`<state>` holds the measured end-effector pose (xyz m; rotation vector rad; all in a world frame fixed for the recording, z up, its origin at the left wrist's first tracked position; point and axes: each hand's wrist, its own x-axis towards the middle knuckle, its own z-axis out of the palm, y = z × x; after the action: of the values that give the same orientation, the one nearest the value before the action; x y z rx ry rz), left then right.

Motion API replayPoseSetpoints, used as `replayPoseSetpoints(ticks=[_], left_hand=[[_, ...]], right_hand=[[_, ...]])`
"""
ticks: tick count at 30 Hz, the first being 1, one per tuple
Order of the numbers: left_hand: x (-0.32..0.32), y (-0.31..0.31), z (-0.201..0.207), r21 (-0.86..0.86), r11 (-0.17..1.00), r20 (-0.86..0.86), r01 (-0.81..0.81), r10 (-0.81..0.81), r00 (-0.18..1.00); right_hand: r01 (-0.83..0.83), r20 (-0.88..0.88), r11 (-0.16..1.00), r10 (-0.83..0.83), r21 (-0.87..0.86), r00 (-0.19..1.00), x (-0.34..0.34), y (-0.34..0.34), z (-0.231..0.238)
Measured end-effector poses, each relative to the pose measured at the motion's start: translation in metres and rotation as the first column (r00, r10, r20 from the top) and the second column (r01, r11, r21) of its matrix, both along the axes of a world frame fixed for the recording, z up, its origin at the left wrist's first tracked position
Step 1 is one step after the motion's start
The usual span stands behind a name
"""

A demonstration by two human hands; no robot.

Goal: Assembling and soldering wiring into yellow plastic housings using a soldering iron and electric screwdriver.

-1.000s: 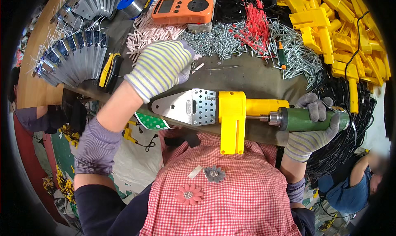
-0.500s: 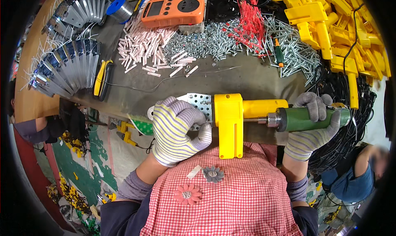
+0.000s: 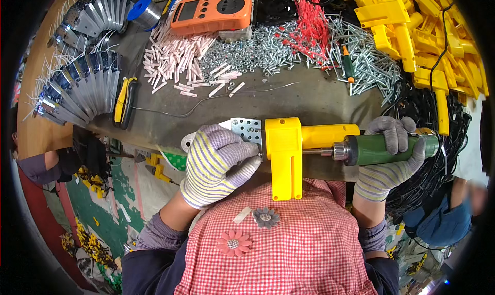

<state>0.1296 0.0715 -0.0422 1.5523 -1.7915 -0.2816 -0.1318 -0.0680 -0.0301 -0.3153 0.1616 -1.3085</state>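
My left hand [image 3: 219, 163], in a yellow-and-purple striped glove, pinches at the near edge of a perforated metal plate [image 3: 250, 127]. The plate joins the left side of a yellow plastic housing [image 3: 285, 156] with a handle-like leg pointing toward my apron. Whatever small part sits between thumb and fingertips is hidden. My right hand [image 3: 389, 161] is wrapped round a green power screwdriver [image 3: 374, 148] lying level. Its bit [image 3: 315, 151] points left and runs up to the housing's right side, beneath the yellow barrel [image 3: 330, 136].
Behind lie pink-white sleeves [image 3: 170, 58], nuts [image 3: 232, 58], screws [image 3: 363, 58] and red pieces [image 3: 312, 22]. An orange meter [image 3: 211, 14], solder spool [image 3: 145, 12], pliers [image 3: 124, 102] and fanned metal plates [image 3: 85, 86] stand left. Yellow housings [image 3: 397, 27] and black cables [image 3: 433, 161] pile up right.
My left thumb and fingertips have drawn together beside the housing. The plate and housing have shifted slightly left, while my right hand and the screwdriver stay almost in place.
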Motion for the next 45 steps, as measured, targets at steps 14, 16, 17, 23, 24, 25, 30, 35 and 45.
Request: replayPoseSetpoints(ticks=[14, 16, 17, 23, 24, 25, 30, 35, 45], left_hand=[[0.002, -0.007, -0.004, 0.002, 0.990, 0.199, 0.138, -0.136, 0.970], [0.001, -0.008, -0.004, -0.013, 0.990, 0.167, 0.141, -0.137, 0.976], [0.001, -0.008, -0.004, -0.012, 0.990, 0.168, 0.141, -0.137, 0.976], [0.002, -0.008, -0.004, -0.008, 0.991, 0.156, 0.131, -0.129, 0.979], [0.003, -0.007, -0.003, -0.010, 0.991, 0.160, 0.130, -0.127, 0.979], [0.004, -0.008, -0.003, -0.002, 0.992, 0.147, 0.127, -0.126, 0.981], [0.007, 0.010, -0.001, -0.106, 0.985, 0.016, -0.134, 0.136, 0.991], [0.004, 0.006, 0.018, 0.075, 0.988, 0.492, -0.132, 0.079, 0.867], [0.001, 0.019, 0.003, -0.147, 0.988, 0.340, 0.038, 0.015, 0.940]], right_hand=[[-0.010, 0.028, 0.999, 0.011, -0.042, 1.000, 0.004, 0.003, -0.003], [-0.011, 0.043, 0.999, 0.013, -0.051, 0.999, 0.003, 0.004, -0.003], [-0.011, 0.044, 0.999, 0.013, -0.051, 0.999, 0.004, 0.004, -0.004], [0.034, 0.053, 0.998, -0.031, -0.053, 0.998, 0.006, 0.006, -0.002], [0.071, -0.008, 0.997, -0.072, -0.024, 0.997, 0.009, 0.007, 0.000], [0.111, -0.069, 0.994, -0.110, 0.002, 0.992, 0.012, 0.006, 0.002], [-0.041, 0.088, 0.969, 0.064, -0.243, 0.994, -0.022, -0.012, 0.012], [-0.001, 0.000, 0.967, 0.001, -0.253, 1.000, -0.027, -0.026, 0.017], [0.013, -0.017, 0.991, -0.015, -0.132, 1.000, 0.009, -0.031, 0.010]])
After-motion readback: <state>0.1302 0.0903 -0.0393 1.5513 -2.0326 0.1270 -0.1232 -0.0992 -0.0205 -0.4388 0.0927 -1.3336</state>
